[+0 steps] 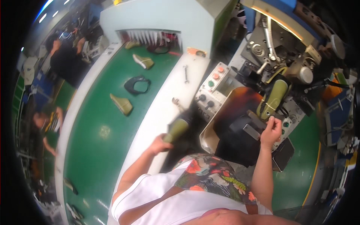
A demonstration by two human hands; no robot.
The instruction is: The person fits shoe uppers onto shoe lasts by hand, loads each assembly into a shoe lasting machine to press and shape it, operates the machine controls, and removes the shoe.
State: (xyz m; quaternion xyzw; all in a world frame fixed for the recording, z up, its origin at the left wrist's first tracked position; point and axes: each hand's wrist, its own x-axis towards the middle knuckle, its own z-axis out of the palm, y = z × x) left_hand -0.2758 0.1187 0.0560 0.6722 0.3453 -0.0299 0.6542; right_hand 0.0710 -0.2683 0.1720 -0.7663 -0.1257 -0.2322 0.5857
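My left hand (pixel 160 144) is closed round one end of an olive-green shoe last (pixel 177 129), held beside the edge of the conveyor. Its far end looks dark, but blur hides what covers it. On the right, a second olive last (pixel 276 95) with dark material on its upper part sits at the machine's (pixel 258 48) metal working parts. The fingers of my right hand (pixel 271 131) are pinched together at the near end of that last.
A green conveyor belt (pixel 101 131) with white borders carries several loose lasts (pixel 121 104) and a black shoe upper (pixel 137 85). Wrenches (pixel 185 74) lie on its white edge. A button panel (pixel 213 80) stands by the machine. Two people (pixel 67 60) are at the far left.
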